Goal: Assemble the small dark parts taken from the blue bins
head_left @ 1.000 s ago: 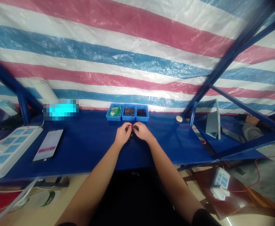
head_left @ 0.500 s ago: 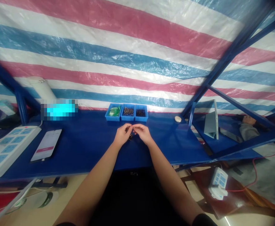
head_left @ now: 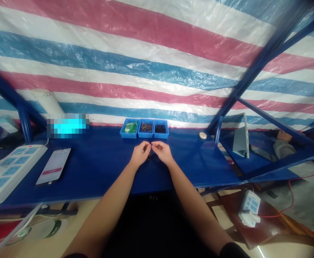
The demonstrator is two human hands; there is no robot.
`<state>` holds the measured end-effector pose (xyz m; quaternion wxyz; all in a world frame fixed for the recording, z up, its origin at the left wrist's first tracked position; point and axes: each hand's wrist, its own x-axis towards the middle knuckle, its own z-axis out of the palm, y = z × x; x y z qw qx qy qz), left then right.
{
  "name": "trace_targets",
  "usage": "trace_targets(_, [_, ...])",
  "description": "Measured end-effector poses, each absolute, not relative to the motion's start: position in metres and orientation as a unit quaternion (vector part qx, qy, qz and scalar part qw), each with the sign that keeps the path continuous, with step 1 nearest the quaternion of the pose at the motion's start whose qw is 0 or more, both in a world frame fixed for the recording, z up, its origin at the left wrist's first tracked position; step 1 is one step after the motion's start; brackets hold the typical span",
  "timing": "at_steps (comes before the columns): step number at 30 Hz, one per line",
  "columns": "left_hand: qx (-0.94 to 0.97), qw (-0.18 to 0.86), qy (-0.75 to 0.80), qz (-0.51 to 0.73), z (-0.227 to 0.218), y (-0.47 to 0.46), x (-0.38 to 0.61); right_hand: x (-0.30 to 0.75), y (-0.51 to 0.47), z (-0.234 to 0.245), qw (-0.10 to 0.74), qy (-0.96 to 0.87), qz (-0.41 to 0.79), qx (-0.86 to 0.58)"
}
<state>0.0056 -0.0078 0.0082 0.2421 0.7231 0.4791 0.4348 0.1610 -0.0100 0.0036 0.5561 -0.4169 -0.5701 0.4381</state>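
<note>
My left hand (head_left: 139, 154) and my right hand (head_left: 161, 151) meet over the blue bench (head_left: 98, 168), fingertips pinched together on a small dark part (head_left: 148, 147) too small to name. A few dark bits lie on the bench just under the fingers. Behind the hands stand three small blue bins: the left bin (head_left: 130, 128) holds green pieces, the middle bin (head_left: 146, 128) and the right bin (head_left: 161, 129) hold small dark parts.
A phone (head_left: 54, 166) lies on the left of the bench, a white power strip (head_left: 8, 170) beside it. A small round white object (head_left: 203, 135) sits right of the bins. Another person's hand (head_left: 284, 136) rests at the neighbouring bench. A striped tarp hangs behind.
Both hands stay pinched together at the same spot; only the fingertips shift slightly. The view has drifted a little.
</note>
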Motion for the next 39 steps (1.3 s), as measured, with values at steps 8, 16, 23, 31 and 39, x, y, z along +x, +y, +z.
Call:
trace_targets(8, [0.731,0.225,0.488,0.420,0.0100,-0.0086,0.0052,0.1584,-0.0134,0.0047,0.552,-0.597,0.396,-0.427])
trace_targets(16, [0.725,0.241,0.481,0.429,0.0104,-0.0093,0.0059,0.1601,-0.0127,0.0051,0.554,-0.587,0.393,-0.440])
trace_targets(23, [0.720,0.261,0.468,0.441,0.0130,-0.0110,0.0063,0.1600,-0.0136,0.0076,0.554,-0.583,0.411,-0.429])
trace_targets(31, [0.722,0.251,0.482,0.430,0.0142,-0.0110,0.0066,0.1591,-0.0131,0.0041,0.557,-0.593,0.403,-0.420])
trace_targets(39, [0.716,0.260,0.479,0.435,0.0128,-0.0111,0.0063,0.1613,-0.0111,0.0020,0.564,-0.593,0.390,-0.423])
